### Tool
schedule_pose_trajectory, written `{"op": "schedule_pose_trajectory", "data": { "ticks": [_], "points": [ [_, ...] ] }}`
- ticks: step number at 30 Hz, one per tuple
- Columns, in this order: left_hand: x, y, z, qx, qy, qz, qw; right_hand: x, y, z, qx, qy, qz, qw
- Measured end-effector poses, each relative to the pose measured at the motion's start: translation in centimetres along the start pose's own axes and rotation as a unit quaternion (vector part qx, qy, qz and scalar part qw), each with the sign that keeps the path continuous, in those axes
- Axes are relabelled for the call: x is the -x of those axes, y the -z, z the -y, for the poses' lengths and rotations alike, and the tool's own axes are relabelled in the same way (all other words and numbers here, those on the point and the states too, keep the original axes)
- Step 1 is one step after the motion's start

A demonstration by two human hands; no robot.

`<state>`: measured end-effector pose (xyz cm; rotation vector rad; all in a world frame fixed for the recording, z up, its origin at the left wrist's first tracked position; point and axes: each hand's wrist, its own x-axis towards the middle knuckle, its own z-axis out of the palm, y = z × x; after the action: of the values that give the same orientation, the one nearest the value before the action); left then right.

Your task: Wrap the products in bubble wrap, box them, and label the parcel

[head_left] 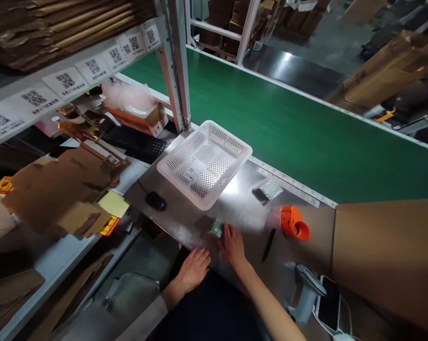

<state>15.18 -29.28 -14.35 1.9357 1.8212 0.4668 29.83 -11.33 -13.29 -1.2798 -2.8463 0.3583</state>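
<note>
My right hand (234, 245) is at a small greenish, shiny plastic-wrapped packet (217, 228) on the metal table, its fingers and thumb closed against the packet's right end. Near the table's front edge, my left hand (193, 270) has its fingers stretched out and holds nothing. A white perforated plastic basket (242, 152) stands just beyond the packet, with a labelled item (193, 173) of clear wrapping inside. Farther right lies a second packet (270, 189) in bubble wrap.
An orange tape dispenser (294, 222), a black pen (268, 245), a barcode scanner (306, 293) and a phone (328, 303) lie right. A mouse (156, 201) and keyboard (135, 144) are left. Behind runs a green conveyor belt (288, 128); a large carton (387, 255) borders the right.
</note>
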Motion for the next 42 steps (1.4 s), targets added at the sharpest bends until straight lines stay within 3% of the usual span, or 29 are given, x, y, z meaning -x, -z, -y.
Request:
{"op": "schedule_pose_trajectory", "data": {
  "ticks": [3, 7, 9, 11, 14, 17, 20, 24, 28, 30, 33, 37, 39, 42],
  "points": [
    [-1.7, -0.6, -0.4, -0.004, 0.027, 0.041, 0.999, -3.2, 1.2, -2.3, 0.001, -0.02, -0.002, 1.0],
    [-5.2, 0.1, -0.9, 0.03, 0.05, 0.038, 0.998, -7.7, 3.2, -4.7, 0.025, -0.042, -0.012, 0.999],
    [-6.1, 0.2, -1.0, 0.039, 0.057, 0.034, 0.997, -8.5, 3.4, -4.7, 0.045, -0.045, -0.028, 0.998],
    [-6.4, -0.1, -1.1, 0.039, 0.063, 0.032, 0.997, -7.6, 2.9, -4.0, 0.071, -0.042, -0.069, 0.994],
    [-6.1, -0.7, -0.9, 0.026, 0.055, 0.028, 0.998, -3.8, 1.2, -1.5, 0.116, -0.012, -0.132, 0.984],
    [-5.8, -0.7, -0.5, 0.015, 0.026, 0.02, 0.999, 0.5, -0.2, 1.3, 0.145, 0.029, -0.151, 0.977],
    [-5.3, -0.1, 0.0, 0.013, -0.003, 0.016, 1.0, 2.1, -0.1, 2.3, 0.132, 0.013, -0.155, 0.979],
    [-3.4, 0.7, 0.9, 0.035, -0.041, 0.016, 0.998, -1.4, 2.3, -0.2, 0.045, -0.027, -0.08, 0.995],
    [-1.4, 0.7, 1.5, 0.053, -0.053, 0.024, 0.997, -6.5, 4.2, -3.7, -0.015, -0.025, 0.08, 0.996],
    [-1.0, 0.4, 1.5, 0.048, -0.048, 0.02, 0.997, -7.5, 4.4, -4.2, -0.021, -0.003, 0.131, 0.991],
    [-0.7, -0.2, 1.4, 0.038, -0.044, -0.004, 0.998, -5.8, 3.4, -2.5, -0.005, -0.002, 0.117, 0.993],
    [0.0, -1.0, 1.5, 0.038, -0.042, -0.026, 0.998, 0.5, 0.3, 2.8, 0.096, 0.006, -0.052, 0.994],
    [0.3, -1.2, 1.8, 0.041, -0.047, -0.024, 0.998, 3.6, -1.1, 5.3, 0.129, 0.018, -0.106, 0.986],
    [0.6, -1.0, 2.1, 0.038, -0.057, -0.01, 0.998, 5.8, -1.5, 6.9, 0.111, 0.015, -0.113, 0.987]
  ]
}}
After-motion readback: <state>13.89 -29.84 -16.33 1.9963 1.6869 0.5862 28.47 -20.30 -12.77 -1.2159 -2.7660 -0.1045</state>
